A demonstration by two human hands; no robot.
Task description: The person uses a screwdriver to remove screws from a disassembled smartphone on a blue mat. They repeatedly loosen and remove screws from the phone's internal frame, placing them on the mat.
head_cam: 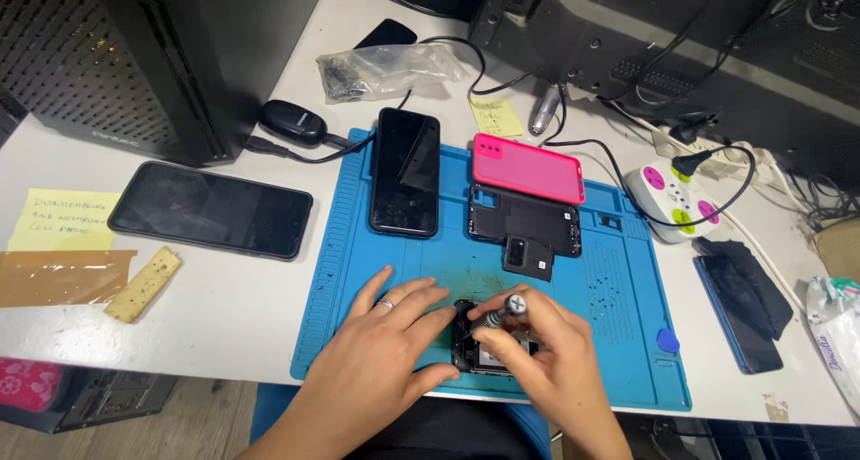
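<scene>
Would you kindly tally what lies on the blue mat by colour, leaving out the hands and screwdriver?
Black: 3 - intact phone, back cover, opened phone
Pink: 1 - case
Blue: 1 - pick
Total: 5

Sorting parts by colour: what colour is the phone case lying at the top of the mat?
Bright pink case, on the blue mat; head view.

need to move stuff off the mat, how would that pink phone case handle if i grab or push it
The pink phone case looks like thin moulded shell, so probably light and slightly bendy. It lies flat on the blue mat, so it should slide, not roll or tip.
</scene>
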